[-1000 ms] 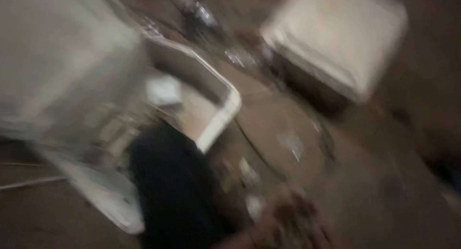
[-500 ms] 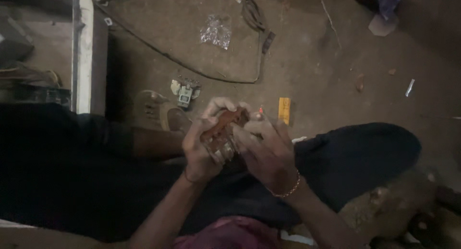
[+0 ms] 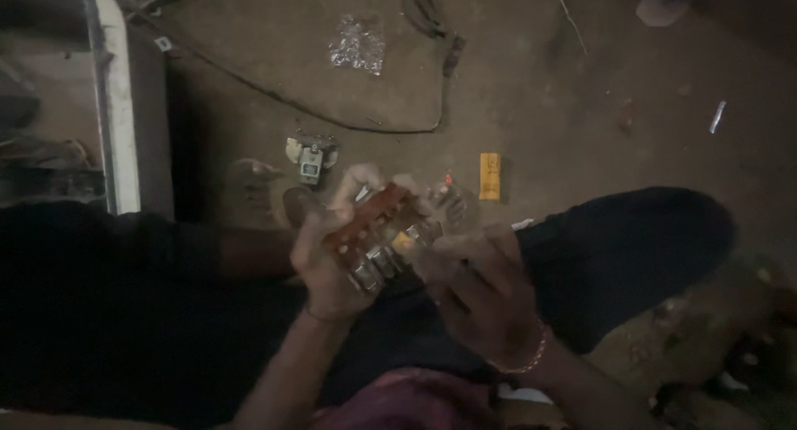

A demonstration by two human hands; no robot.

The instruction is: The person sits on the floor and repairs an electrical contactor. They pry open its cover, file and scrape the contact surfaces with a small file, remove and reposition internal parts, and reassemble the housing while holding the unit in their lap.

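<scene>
Both hands are clamped together on a small reddish-brown circuit board with metal parts: left hand underneath, right hand beside it, above the dusty concrete floor.

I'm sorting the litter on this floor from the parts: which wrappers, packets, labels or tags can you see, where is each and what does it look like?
Crumpled foil wrapper: on the floor, top centre; silvery, creased.
Small packet or block: on the floor beyond the hands; upright rectangle, yellow-orange.
Small tag: on the black cable near the white frame; white square.
Thin strip: floor, far right; pale, slanted.
</scene>
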